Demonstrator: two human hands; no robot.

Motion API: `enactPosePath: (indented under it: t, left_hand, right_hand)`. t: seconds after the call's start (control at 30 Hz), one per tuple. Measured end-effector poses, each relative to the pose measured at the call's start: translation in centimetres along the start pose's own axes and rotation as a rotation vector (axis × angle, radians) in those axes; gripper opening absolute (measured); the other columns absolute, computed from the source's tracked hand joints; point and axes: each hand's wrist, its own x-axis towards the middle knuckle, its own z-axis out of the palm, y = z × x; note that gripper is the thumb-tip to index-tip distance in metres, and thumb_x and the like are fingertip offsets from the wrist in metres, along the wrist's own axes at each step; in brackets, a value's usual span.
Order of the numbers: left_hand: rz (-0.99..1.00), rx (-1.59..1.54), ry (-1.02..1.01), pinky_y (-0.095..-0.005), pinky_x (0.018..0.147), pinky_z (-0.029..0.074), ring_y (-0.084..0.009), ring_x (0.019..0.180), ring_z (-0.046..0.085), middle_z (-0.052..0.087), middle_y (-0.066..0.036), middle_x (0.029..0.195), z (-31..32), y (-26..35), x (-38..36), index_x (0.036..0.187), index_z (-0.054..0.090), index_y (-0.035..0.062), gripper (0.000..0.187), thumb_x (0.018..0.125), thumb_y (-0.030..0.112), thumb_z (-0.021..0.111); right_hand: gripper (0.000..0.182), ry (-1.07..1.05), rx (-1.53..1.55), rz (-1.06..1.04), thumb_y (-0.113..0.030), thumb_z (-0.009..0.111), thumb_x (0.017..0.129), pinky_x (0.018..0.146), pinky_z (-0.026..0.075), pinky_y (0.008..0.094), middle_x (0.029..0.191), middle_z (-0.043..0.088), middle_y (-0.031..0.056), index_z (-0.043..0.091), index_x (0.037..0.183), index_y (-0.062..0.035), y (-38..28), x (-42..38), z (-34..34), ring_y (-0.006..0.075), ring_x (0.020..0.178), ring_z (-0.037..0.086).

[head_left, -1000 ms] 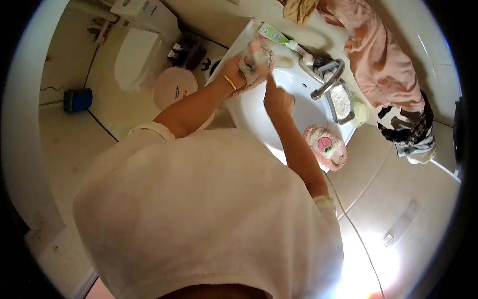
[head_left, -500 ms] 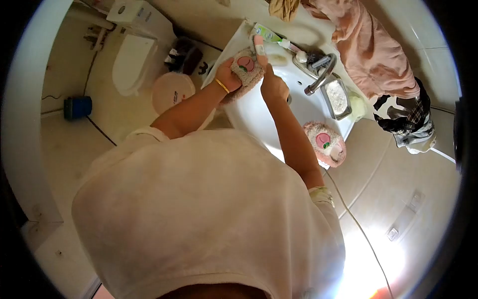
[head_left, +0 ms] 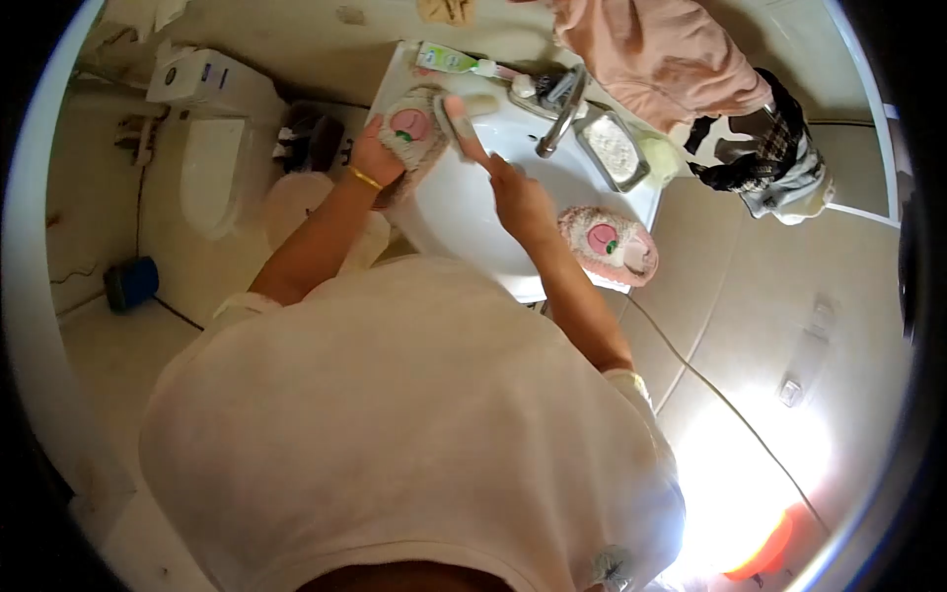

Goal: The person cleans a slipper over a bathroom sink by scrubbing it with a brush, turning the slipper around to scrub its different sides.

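Note:
A fluffy cream and pink slipper [head_left: 414, 120] with a round pink patch is gripped along its left side by my left hand [head_left: 375, 156]. My right hand [head_left: 523, 205] is wrapped around the handle of a pink brush [head_left: 466, 134]. The brush head lies right at the slipper's right edge, over the basin. Below them is the white sink [head_left: 449, 222]. The matching slipper [head_left: 605, 240] rests on the sink's right corner, close to my right forearm.
A curved faucet [head_left: 564, 118] rises at the back beside a metal tray of white powder [head_left: 612, 150]. Behind the basin lies a green tube [head_left: 446, 57]. Pink cloth [head_left: 661, 64] hangs above. To the left stand a toilet [head_left: 212, 178] and a pink basin [head_left: 296, 207].
The view has shifted, so the sink sits further left. My right hand and the brush have drawn back from the slipper's edge, and more of the brush shows. My left hand keeps its hold.

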Motion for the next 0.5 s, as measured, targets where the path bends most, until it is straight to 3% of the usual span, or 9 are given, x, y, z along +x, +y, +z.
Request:
enactPosePath:
  t: [0.07, 0.2, 0.27, 0.37, 0.47, 0.5]
  left_hand:
    - [-0.027, 0.015, -0.032, -0.0464, 0.110, 0.018, -0.0330, 0.131, 0.027, 0.030, -0.016, 0.142, -0.7, 1.1, -0.1, 0.137, 0.029, -0.0001, 0.059, 0.093, 0.040, 0.031]
    - [-0.093, 0.074, -0.020, -0.0469, 0.109, 0.021, -0.0342, 0.130, 0.030, 0.031, -0.017, 0.142, -0.6, 1.9, -0.3, 0.137, 0.029, 0.0002, 0.067, 0.091, 0.049, 0.031]
    - [-0.115, 0.054, 0.024, -0.0476, 0.109, 0.021, -0.0342, 0.130, 0.030, 0.031, -0.016, 0.142, 0.7, 1.3, -1.0, 0.137, 0.029, 0.0011, 0.070, 0.091, 0.054, 0.030]
    - [-0.044, 0.114, 0.077, -0.0488, 0.108, 0.022, -0.0342, 0.129, 0.031, 0.032, -0.016, 0.141, 0.6, 0.1, -0.9, 0.137, 0.030, 0.0033, 0.075, 0.089, 0.061, 0.028]
    - [0.014, 0.144, 0.069, -0.0494, 0.108, 0.023, -0.0343, 0.128, 0.033, 0.033, -0.015, 0.140, 0.6, -0.3, -1.2, 0.137, 0.031, 0.0050, 0.078, 0.087, 0.064, 0.027]
    - [0.025, 0.144, 0.063, -0.0493, 0.108, 0.023, -0.0344, 0.128, 0.033, 0.034, -0.015, 0.140, 0.7, -0.3, -1.3, 0.137, 0.031, 0.0049, 0.078, 0.087, 0.064, 0.027]
  right_hand:
    - [0.031, 0.192, 0.019, -0.177, -0.019, 0.044, 0.090, 0.065, 0.046, 0.0507, 0.084, 0.064, 0.0165, 0.048, 0.121, -0.0235, 5.0, -2.0, -0.9, 0.0383, 0.076, 0.061]
    - [0.025, 0.253, -0.166, 0.190, -0.021, 0.043, 0.090, 0.071, 0.047, 0.0469, 0.091, 0.064, 0.0148, 0.055, 0.112, -0.0215, 8.3, -5.8, -7.9, 0.0353, 0.086, 0.061]
    - [0.023, 0.178, -0.262, 0.467, -0.023, 0.043, 0.090, 0.074, 0.048, 0.0446, 0.098, 0.064, 0.0144, 0.058, 0.107, -0.0201, 9.7, -5.3, -9.6, 0.0333, 0.092, 0.060]
    - [0.025, 0.118, -0.371, 0.466, -0.025, 0.044, 0.089, 0.074, 0.049, 0.0431, 0.103, 0.062, 0.0140, 0.059, 0.108, -0.0198, 11.7, -2.8, -10.6, 0.0322, 0.095, 0.060]
    - [0.033, 0.010, -0.470, 0.447, -0.039, 0.040, 0.090, 0.079, 0.047, 0.0436, 0.103, 0.063, 0.0130, 0.058, 0.115, -0.0255, 14.9, 0.0, -10.1, 0.0331, 0.095, 0.059]
    - [0.032, -0.018, -0.472, 0.439, -0.037, 0.041, 0.090, 0.079, 0.048, 0.0433, 0.105, 0.062, 0.0128, 0.059, 0.113, -0.0226, 14.8, 0.2, -10.4, 0.0329, 0.097, 0.059]
